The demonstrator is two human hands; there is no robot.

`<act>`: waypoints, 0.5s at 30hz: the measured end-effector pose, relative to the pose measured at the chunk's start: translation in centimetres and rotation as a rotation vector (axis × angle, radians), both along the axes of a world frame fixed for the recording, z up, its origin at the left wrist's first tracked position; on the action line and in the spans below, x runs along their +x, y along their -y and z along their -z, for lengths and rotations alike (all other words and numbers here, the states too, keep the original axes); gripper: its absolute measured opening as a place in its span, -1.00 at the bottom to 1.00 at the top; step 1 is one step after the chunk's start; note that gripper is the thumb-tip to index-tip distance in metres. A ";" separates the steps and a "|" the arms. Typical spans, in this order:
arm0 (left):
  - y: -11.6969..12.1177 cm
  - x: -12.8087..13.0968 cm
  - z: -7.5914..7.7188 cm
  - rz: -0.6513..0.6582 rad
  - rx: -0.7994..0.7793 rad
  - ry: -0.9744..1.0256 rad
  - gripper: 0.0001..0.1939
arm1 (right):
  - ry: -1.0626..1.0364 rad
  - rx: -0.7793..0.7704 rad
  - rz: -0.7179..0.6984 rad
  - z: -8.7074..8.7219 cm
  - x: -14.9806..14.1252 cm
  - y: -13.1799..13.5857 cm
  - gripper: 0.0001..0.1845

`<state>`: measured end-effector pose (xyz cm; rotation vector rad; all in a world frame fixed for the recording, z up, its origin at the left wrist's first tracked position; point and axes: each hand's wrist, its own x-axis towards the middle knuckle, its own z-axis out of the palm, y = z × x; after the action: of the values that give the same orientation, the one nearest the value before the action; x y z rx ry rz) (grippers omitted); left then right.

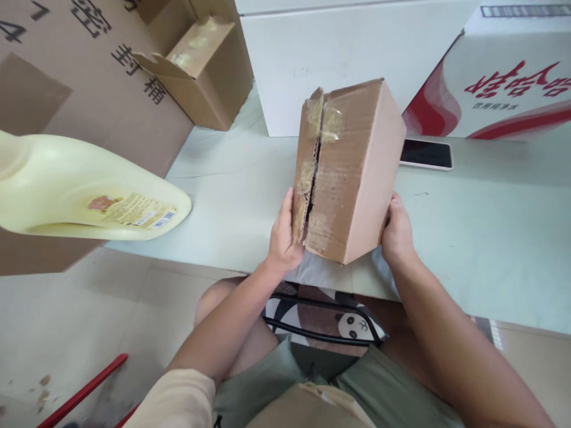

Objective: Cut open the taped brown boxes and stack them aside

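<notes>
A brown cardboard box is held up, tilted, over the front part of the pale green table. Its torn flap edge and old clear tape run down the left side. My left hand grips the box at its lower left, thumb along the edge. On the opposite side my right hand holds the lower right, with most of its fingers hidden behind the cardboard. The inside of the box cannot be seen.
A pale yellow bottle stands at the left. Behind are a small open carton, a large printed carton, a white box and a red-and-white carton. A phone lies right of the held box.
</notes>
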<state>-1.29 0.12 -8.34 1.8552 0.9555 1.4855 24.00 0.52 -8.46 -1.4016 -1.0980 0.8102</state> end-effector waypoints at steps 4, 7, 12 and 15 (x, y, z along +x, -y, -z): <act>-0.4 -0.1 -0.1 0.006 -0.056 0.131 -0.12 | -0.157 -0.065 0.004 -0.8 -0.2 0.4 -0.50; -0.8 -0.2 -0.8 -0.045 -0.184 0.319 -0.27 | -0.146 -0.112 -0.079 -1.0 0.2 0.6 -0.57; -2.4 -1.4 -2.0 -0.135 -0.373 0.633 -0.41 | 0.208 -0.106 -0.139 -1.9 0.6 0.7 -0.76; -3.3 -2.8 -2.5 -0.304 -0.200 0.538 -0.42 | 0.663 -0.123 -0.134 -2.5 0.2 1.0 -0.70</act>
<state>-4.06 3.41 -5.84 1.1113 1.0912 1.8581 24.20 -0.44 -5.98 -1.7754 -1.6800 0.5138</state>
